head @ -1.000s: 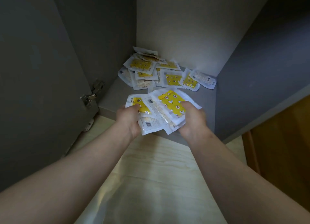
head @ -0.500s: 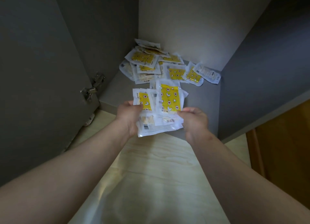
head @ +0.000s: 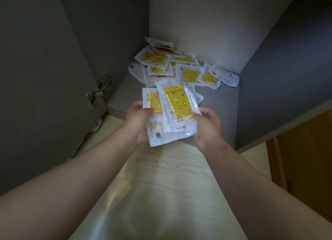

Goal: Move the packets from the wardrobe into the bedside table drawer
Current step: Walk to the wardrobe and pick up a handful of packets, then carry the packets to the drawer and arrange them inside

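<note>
Packets (head: 172, 112), a loose fanned bunch, are held above the wardrobe shelf (head: 221, 103) front edge, pinched at the sides by left hand (head: 137, 122) and right hand (head: 206, 126). More are left piled (head: 179, 67) in the back corner. Light, thin, slick film is judged likely to slide; gripping the stack edges squarely is advised.

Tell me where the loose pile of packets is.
Head view: the pile lies on the wardrobe floor in the back corner, just beyond the bundle held by the left hand and right hand.

Print on packets (head: 177, 103) illegibly small
</note>
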The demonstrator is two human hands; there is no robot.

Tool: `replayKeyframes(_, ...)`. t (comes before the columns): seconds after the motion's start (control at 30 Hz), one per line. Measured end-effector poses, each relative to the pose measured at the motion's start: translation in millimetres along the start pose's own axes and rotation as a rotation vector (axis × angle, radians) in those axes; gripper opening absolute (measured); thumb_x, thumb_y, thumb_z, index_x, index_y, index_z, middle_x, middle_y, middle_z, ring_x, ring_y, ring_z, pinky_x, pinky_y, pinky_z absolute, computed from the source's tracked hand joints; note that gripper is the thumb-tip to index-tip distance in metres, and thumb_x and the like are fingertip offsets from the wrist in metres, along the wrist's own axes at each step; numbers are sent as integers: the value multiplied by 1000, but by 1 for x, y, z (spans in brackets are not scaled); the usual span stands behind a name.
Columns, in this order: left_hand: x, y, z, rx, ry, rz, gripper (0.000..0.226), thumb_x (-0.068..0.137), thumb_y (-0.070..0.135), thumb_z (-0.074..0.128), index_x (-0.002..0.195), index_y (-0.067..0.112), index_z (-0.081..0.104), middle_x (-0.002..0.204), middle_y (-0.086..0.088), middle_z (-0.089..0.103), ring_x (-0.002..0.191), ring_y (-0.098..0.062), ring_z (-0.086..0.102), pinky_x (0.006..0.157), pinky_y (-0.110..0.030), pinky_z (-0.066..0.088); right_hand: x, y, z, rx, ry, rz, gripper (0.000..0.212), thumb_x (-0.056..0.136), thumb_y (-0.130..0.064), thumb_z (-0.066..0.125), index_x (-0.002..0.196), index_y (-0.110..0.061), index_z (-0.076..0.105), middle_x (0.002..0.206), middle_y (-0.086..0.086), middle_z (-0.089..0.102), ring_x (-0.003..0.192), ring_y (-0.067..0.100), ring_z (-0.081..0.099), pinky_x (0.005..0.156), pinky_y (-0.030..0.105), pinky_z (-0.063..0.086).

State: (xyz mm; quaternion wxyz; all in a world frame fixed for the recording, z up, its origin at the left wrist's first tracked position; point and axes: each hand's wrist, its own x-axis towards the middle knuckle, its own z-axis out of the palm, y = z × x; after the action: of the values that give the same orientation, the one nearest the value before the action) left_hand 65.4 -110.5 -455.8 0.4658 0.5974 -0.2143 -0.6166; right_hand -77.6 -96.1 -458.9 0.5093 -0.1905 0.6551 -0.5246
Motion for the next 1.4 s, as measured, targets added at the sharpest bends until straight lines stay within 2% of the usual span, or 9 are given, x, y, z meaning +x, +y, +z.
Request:
replayKeyframes(0.2,-20,19,13,45,28,-20,27,100,34,40,118,17,52,104,-3,67,88,-24,67,61,-34,55,-19,-11,11,-58,-2,-79,29,89,6,53,77,-21,52,76,-5,58,65,8,54,56,20,42)
replayKeyframes(0.27,-44,29,12,12,62,-75,28,97,41,46,114,20,51,102,-1,67,91,-24,67,70,-39,56,-41,-17,11,-62,11,-62,30,88,7,54,77,-21,53,75,-4,59,66,10,55,58,20,44)
replayKeyframes(0.43,-127,68,4,32,95,-141,27,90,14,62,117,13,56,111,-9,68,98,-30,68,85,-50,54,-118,-60,-4,-84,10,-5,31,87,10,53,75,-19,54,73,-3,58,64,7,54,61,13,44)
replayKeyframes(0.63,-233,148,4,-25,214,-223,13,89,8,62,100,15,58,104,-8,69,98,-32,67,87,-50,53,-216,-154,-13,-132,-55,69,31,87,10,53,77,-19,56,73,-2,58,63,8,54,59,15,44)
replayKeyframes(0.73,-284,197,9,-84,242,-237,26,90,10,61,116,7,58,110,-14,69,94,-32,68,84,-50,54,-263,-213,-11,-160,-109,35,31,86,10,53,77,-19,58,70,-3,59,57,2,56,54,10,44)
replayKeyframes(0.83,-330,253,17,-138,298,-160,25,91,10,59,116,8,56,106,-13,69,88,-30,69,75,-45,57,-302,-277,-4,-153,-175,-36,31,86,10,54,76,-19,58,69,-4,59,52,-5,54,52,7,41)
replayKeyframes(1.0,-405,357,35,-195,429,-1,19,89,18,63,107,16,58,104,-9,70,90,-31,69,84,-55,54,-362,-386,15,-73,-339,-83,29,87,6,55,79,-22,59,72,-7,60,60,0,55,54,6,43)
replayKeyframes(1.17,-485,460,41,-306,471,179,15,89,15,62,103,16,57,101,-8,71,86,-28,70,78,-48,57,-429,-487,43,-9,-488,-177,25,87,2,55,84,-22,58,82,-2,64,74,11,61,64,19,48)
replayKeyframes(1.4,-619,573,4,-407,573,511,13,90,13,61,103,13,59,94,-10,71,81,-28,70,77,-48,57,-567,-584,84,267,-771,-203,27,86,2,60,96,-22,59,93,2,67,63,0,67,50,12,48)
